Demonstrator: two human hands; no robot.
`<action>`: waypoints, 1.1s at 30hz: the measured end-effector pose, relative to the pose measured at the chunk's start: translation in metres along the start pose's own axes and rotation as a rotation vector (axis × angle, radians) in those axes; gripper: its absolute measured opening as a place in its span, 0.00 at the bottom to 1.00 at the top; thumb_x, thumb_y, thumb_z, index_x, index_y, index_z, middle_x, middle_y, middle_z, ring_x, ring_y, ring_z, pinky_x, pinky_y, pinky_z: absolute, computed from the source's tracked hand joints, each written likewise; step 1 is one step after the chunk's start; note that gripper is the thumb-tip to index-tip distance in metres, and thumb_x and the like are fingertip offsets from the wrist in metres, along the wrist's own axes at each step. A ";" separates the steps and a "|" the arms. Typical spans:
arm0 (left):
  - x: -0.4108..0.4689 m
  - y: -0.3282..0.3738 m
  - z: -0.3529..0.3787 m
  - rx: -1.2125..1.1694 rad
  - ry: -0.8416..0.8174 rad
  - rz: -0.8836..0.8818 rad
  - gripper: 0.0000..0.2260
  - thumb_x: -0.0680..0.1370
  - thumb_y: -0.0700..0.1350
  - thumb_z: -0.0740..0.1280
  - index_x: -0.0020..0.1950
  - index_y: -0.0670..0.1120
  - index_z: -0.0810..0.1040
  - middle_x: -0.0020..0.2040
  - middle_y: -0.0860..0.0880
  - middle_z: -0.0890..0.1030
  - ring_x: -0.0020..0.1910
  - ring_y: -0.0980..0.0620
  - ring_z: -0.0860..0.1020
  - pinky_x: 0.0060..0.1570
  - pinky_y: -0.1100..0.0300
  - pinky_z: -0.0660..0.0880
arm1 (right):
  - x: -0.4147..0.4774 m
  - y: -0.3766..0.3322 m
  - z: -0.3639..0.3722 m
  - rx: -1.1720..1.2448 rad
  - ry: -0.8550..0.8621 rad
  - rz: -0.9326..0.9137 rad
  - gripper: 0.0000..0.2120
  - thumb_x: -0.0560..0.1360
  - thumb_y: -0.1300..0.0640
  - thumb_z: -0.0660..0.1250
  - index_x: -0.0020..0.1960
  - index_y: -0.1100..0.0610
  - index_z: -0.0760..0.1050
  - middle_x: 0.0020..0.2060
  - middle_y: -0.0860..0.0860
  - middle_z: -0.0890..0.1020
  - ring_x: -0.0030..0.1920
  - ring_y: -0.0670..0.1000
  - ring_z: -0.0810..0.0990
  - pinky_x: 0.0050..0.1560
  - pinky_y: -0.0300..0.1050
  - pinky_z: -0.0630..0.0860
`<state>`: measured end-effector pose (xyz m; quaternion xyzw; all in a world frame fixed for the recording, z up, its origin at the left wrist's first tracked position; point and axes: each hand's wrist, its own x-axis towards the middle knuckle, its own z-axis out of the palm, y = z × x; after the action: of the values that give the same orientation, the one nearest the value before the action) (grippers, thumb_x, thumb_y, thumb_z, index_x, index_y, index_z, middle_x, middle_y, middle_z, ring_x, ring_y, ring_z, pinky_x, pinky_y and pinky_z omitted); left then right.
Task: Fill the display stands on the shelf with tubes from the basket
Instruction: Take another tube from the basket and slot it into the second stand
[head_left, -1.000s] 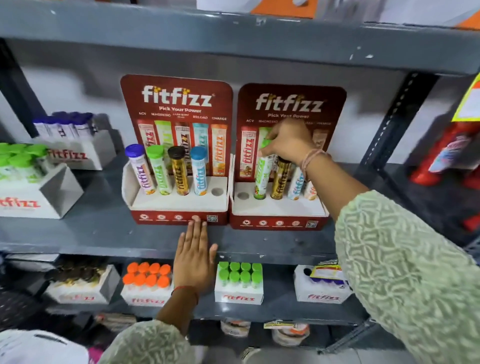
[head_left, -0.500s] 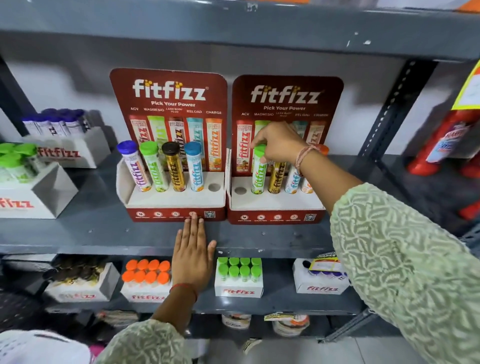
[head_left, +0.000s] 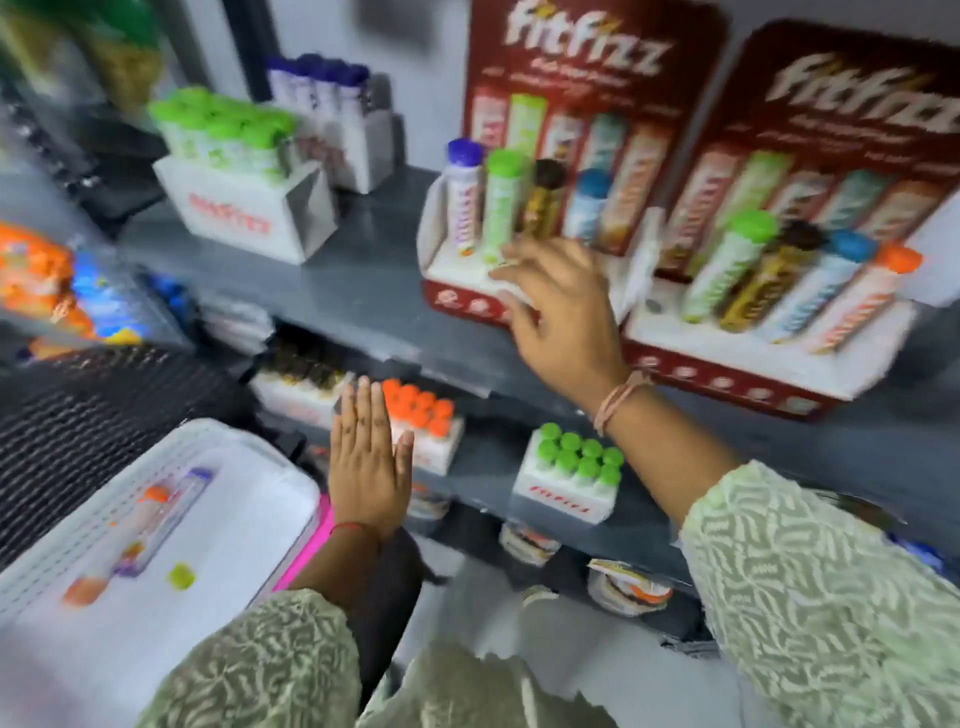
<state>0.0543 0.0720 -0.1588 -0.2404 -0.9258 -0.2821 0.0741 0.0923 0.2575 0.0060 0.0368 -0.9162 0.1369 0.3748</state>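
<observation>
The right hand (head_left: 558, 306) is hovering with fingers spread and nothing in its grasp, in front of the left display stand (head_left: 467, 301) on the shelf (head_left: 343, 270), its fingertips overlapping the stand's white base near the standing tubes. The left hand (head_left: 366, 457) is lying flat and open, fingers together, also holding nothing, just beside the right edge of the white basket (head_left: 78, 530). That basket is sitting low and to the left, well apart from the right hand and close to the left one, so the left hand is looking like the nearer of the two for the next pick. Inside it, an orange-capped tube (head_left: 111, 545) and a purple-capped tube (head_left: 166, 514) are lying side by side, their long axes running diagonally from lower left to upper right, roughly pointing toward the shelf; a small yellow-green object near them is too blurred to identify. The left stand is showing four tubes, and the right display stand (head_left: 779, 364) is holding four as well, with an empty hole (head_left: 653, 305) showing at its left end. Any reach would seemingly be going down and leftward, with the grip crossing the tubes' diagonal axes.
</observation>
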 end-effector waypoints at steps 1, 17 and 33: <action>-0.019 -0.027 -0.006 0.022 0.008 -0.092 0.29 0.78 0.55 0.44 0.70 0.35 0.57 0.71 0.34 0.61 0.71 0.37 0.57 0.69 0.45 0.53 | -0.008 -0.020 0.028 0.064 -0.079 -0.064 0.08 0.67 0.68 0.66 0.45 0.61 0.80 0.48 0.59 0.84 0.46 0.63 0.79 0.49 0.57 0.77; -0.173 -0.189 -0.005 0.217 -0.135 -0.694 0.29 0.79 0.57 0.42 0.70 0.37 0.57 0.71 0.37 0.63 0.70 0.37 0.59 0.69 0.45 0.55 | -0.058 -0.187 0.410 0.262 -1.214 -0.244 0.25 0.76 0.66 0.57 0.71 0.61 0.55 0.74 0.58 0.59 0.73 0.55 0.57 0.70 0.39 0.49; -0.161 -0.174 -0.026 0.114 -0.153 -0.655 0.38 0.76 0.63 0.34 0.69 0.34 0.59 0.69 0.32 0.64 0.69 0.33 0.60 0.69 0.43 0.56 | -0.060 -0.133 0.261 0.619 -0.881 0.394 0.16 0.63 0.63 0.75 0.50 0.62 0.79 0.47 0.60 0.83 0.48 0.55 0.80 0.48 0.39 0.74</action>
<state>0.1102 -0.1341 -0.2658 0.0536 -0.9710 -0.2201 -0.0768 -0.0186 0.0550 -0.1838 0.0270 -0.8928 0.4376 -0.1032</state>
